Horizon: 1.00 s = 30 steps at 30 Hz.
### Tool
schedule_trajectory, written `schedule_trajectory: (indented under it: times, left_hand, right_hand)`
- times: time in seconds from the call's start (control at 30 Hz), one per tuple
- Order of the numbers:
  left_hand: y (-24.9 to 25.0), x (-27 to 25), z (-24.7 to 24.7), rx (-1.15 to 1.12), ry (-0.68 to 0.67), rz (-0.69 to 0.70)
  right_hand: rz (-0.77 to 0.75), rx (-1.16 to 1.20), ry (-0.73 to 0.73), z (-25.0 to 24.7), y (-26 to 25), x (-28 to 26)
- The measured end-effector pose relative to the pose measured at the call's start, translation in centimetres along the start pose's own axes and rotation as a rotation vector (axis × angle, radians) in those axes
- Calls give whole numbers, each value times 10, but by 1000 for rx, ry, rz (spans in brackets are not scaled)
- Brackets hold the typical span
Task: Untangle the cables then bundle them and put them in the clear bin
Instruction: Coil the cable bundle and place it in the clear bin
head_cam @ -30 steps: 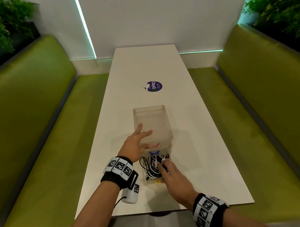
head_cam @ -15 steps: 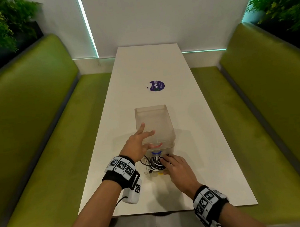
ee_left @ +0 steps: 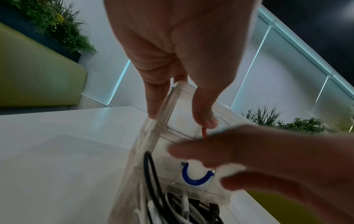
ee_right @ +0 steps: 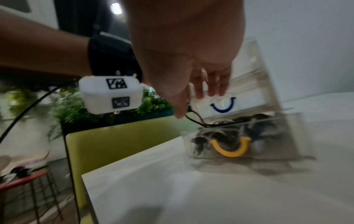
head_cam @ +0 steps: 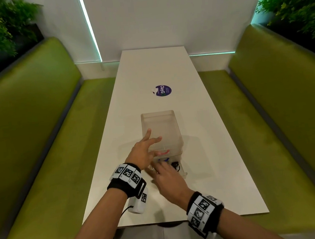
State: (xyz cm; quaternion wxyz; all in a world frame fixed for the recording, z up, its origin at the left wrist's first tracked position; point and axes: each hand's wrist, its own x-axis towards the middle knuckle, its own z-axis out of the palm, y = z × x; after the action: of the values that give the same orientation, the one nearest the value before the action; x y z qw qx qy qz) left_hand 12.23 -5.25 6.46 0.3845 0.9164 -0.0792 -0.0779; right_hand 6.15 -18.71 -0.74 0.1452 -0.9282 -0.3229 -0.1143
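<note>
Sitting on tabletop (head_cam: pixel 205 153): two stacked clear bins, toward the near end.
Cables (ee_left: pixel 151 171): black and white, tangled inside lower bin (ee_right: pixel 273 150), beneath upper bin (head_cam: pixel 160 117).
Left hand (head_cam: pixel 143 152): fingers straight and spread, touching upper bin's left rim.
Right hand (head_cam: pixel 171 184): blurred, fingers loosely extended above the cables.

Beyond the clear bin (head_cam: pixel 160 123), on the white table (head_cam: pixel 205 153), lay a purple sticker (head_cam: pixel 163 90) with white lettering. Inside the bin the cables (ee_left: pixel 153 181) were black and white; its front bore a blue handle (ee_left: pixel 192 181) and a yellow handle (ee_right: pixel 229 153). The benches (head_cam: pixel 39 151) flanking the bin were green.
</note>
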Motion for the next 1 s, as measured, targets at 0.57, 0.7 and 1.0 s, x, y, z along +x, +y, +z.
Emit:
schedule_trajectory:
  times: [0.57,0.7,1.0]
  left_hand:
    - [3,-1,-2,26,-21,-11]
    - [3,-1,-2,21,-24,-17]
    - [1,1,-3,16,-33,-18]
  right_hand:
    - [205,66,22,8,26,-19]
    - [348,151,15,7,26,-12]
    - [191,73,-106,12,17,-29]
